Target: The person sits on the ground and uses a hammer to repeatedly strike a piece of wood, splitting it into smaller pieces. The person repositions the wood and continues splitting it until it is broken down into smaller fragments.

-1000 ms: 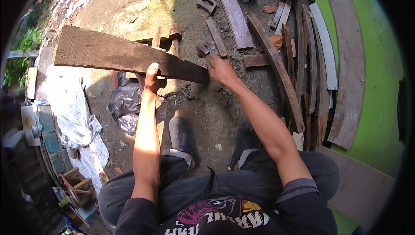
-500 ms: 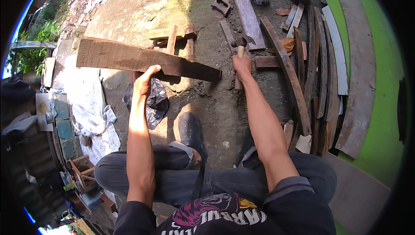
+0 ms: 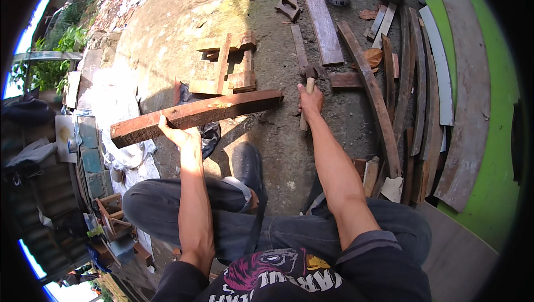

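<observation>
At our right we have a bundle of long, curved grey-brown wooden planks point(image 3: 400, 102), apart from our hands. Our long reddish-brown wooden beam point(image 3: 194, 115) slants in front of us; whether it touches the small stack of crossed, pale-brown wooden pieces point(image 3: 223, 63) beyond, we cannot tell. Those pieces lie arranged, though we cannot see if they are joined. The beam looks whole and loose, so we judge that little is done to it and most is left. Our right hand point(image 3: 311, 100) is wrapped around the dark-headed, wooden-handled hammer point(image 3: 310, 84), clear of the beam; our left hand point(image 3: 181, 136) grips the beam, fingers mostly hidden.
</observation>
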Motion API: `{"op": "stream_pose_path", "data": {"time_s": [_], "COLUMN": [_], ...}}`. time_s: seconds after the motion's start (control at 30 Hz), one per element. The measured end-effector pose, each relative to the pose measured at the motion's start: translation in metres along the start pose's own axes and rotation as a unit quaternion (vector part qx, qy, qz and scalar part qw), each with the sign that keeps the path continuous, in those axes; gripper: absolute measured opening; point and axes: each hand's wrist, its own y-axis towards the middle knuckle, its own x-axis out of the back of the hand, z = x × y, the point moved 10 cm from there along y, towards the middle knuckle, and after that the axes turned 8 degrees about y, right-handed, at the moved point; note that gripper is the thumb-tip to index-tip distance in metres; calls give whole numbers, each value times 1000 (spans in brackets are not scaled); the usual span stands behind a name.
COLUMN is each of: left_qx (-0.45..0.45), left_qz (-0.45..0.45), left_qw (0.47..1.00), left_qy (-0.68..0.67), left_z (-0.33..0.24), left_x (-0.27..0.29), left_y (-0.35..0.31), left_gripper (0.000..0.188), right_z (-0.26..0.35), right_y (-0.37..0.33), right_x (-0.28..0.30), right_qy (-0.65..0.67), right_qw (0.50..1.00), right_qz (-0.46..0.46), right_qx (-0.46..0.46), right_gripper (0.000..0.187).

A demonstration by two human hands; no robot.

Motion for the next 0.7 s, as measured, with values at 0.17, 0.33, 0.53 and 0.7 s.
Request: {"op": "stream_pose_path", "data": {"time_s": [0.17, 0.33, 0.53, 0.7], "left_qx": [8, 33, 205, 387], "left_qz": [45, -128, -227, -234], "left_qw": [998, 986, 936, 892], "left_qy": [-45, -99, -172, 16], "left_z": [13, 94, 190, 213], "left_x": [-23, 23, 57, 89], "left_y": [-11, -27, -73, -88], "left_gripper": [86, 65, 70, 47], "right_z": [21, 43, 40, 24], "right_y": [11, 13, 3, 6], "right_x": [22, 46, 66, 79], "right_qy": [83, 124, 162, 173], "right_qw": [994, 987, 982, 979], "right_qz": [-57, -82, -97, -100], "right_qx": [43, 55, 34, 26], "right_gripper": [38, 32, 31, 30]}}
